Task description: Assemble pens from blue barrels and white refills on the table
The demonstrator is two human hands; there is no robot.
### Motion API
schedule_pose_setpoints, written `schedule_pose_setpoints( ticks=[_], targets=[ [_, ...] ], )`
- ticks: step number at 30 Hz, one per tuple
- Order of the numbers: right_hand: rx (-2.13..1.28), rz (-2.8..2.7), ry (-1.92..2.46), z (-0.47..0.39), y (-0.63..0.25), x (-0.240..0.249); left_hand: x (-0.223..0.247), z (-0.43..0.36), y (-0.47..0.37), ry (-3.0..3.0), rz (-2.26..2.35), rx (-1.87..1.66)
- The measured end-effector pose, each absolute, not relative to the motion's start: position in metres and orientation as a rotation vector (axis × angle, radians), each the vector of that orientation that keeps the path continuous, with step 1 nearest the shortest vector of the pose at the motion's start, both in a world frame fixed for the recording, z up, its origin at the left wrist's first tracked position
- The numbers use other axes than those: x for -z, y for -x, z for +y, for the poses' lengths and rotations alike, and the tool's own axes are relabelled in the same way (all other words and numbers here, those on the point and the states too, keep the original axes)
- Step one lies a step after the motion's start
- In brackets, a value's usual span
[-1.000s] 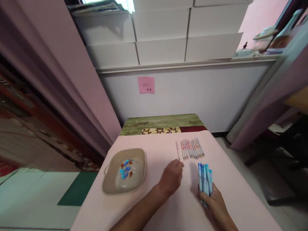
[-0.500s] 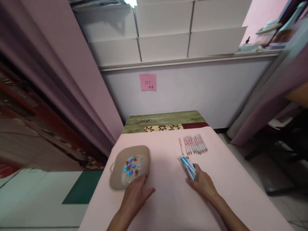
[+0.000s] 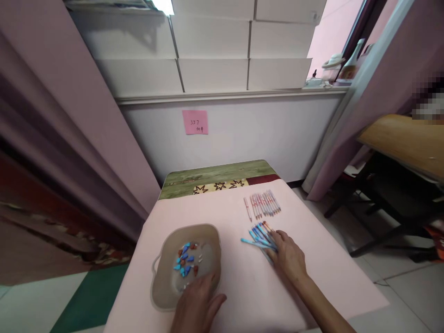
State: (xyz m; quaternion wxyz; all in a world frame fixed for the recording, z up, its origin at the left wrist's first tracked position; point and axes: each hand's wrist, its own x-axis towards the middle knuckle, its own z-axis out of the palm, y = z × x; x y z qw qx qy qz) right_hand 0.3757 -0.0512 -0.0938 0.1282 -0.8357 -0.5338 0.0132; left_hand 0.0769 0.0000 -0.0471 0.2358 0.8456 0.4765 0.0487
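A beige plastic bin (image 3: 166, 300) stands at the left of the pink-covered table, holding several small blue, light blue, brown and clear pieces (image 3: 183, 261). My left hand (image 3: 199, 300) grips the bin's near right rim, fingers over the inside and thumb outside. On the right, my right hand (image 3: 287, 254) is closed on the ends of a bunch of blue and brown-tipped pens (image 3: 260, 233). Their tips fan out to the left and away from me; one light blue pen lies crosswise. Fingers partly hide the bunch.
Behind the bunch lies a row of several clear pens (image 3: 265, 203), with a single pen (image 3: 247, 209) just left of it. A pink note (image 3: 195, 122) is stuck to the wall. A wooden table (image 3: 405, 138) stands at the right.
The pens in my right hand have gone from a tight bundle to a spread fan on the table. The bin has come nearer to me with my left hand at its rim. The view has turned right.
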Motion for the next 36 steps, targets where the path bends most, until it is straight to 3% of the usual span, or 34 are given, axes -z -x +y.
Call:
schedule_pose_setpoints(
  ticks=[15, 19, 24, 30, 36],
  targets=[
    [0.219, -1.872, 2.164, -0.065, -0.366, 0.104, 0.025, 0.033, -0.068, -2.149, 1.307, -0.462],
    [0.013, -1.93, 2.168, -0.066, -0.364, 0.101, 0.022, 0.039, -0.061, -2.019, 1.305, -0.547],
    [-0.146, -1.525, 2.171, -0.054, -0.345, 0.073, 0.018, 0.048, -0.067, -1.561, 1.265, -0.758],
    [-0.922, -1.183, 1.486, -0.02, -0.287, 0.022, 0.003, 0.051, -0.106, -0.875, 0.88, -0.951],
    [-1.36, -1.002, 1.201, 0.002, -0.257, 0.007, -0.001, 0.051, -0.102, -0.704, 0.866, -1.115]
  ],
)
